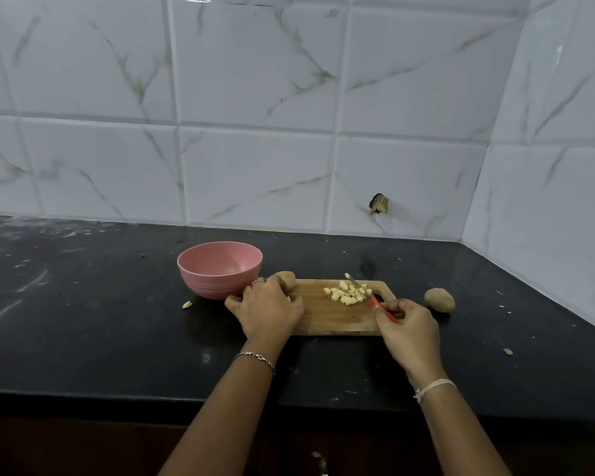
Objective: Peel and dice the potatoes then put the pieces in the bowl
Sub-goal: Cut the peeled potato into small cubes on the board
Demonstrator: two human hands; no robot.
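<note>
A wooden cutting board (327,317) lies on the black counter. A heap of pale diced potato pieces (347,294) sits at its far right part. My right hand (406,326) grips a red-handled knife (375,302) whose blade tip lies among the pieces. My left hand (267,309) is curled over the board's left end, just in front of an unpeeled potato (287,278); what it holds is hidden. A second unpeeled potato (439,299) lies on the counter right of the board. The pink bowl (219,269) stands empty behind and left of my left hand.
A stray potato scrap (187,304) lies on the counter (100,321) left of the bowl. The tiled wall (255,132) runs behind, and turns into a corner at the right. The counter's front edge is close below my forearms.
</note>
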